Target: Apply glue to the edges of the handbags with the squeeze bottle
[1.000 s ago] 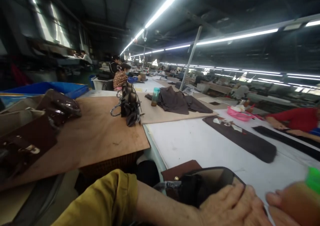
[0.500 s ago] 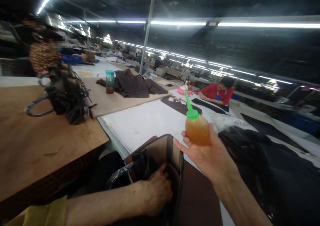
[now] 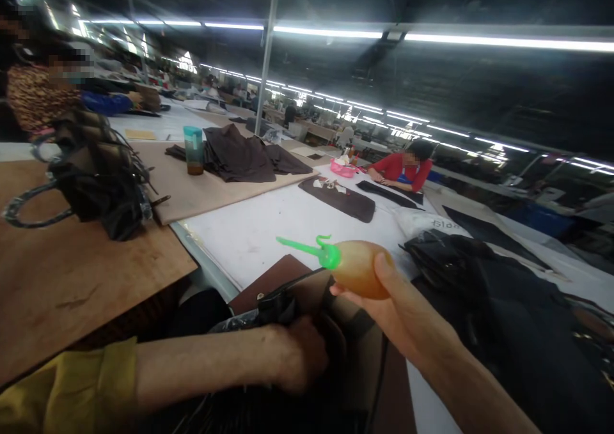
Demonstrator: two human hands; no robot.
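Note:
My right hand is wrapped round a squeeze bottle of amber liquid. The bottle lies tilted on its side, its green cap and thin spout pointing left. Below it stands an open dark bag with a tan lining and a plastic-wrapped handle. My left hand reaches inside the bag; shadow and blur hide its fingers, so what it grips cannot be made out. Under the bag lies a flat brown sheet on the white table.
Dark bags with wrapped handles stand on a wooden table at left. A teal-lidded cup is beside folded brown cloth. Black material is heaped at right. Co-workers sit across the tables, one in red.
My right hand has tipped the bottle from upright onto its side, spout now leftward over the bag. My left hand stays in the bag. The view has shifted to the right.

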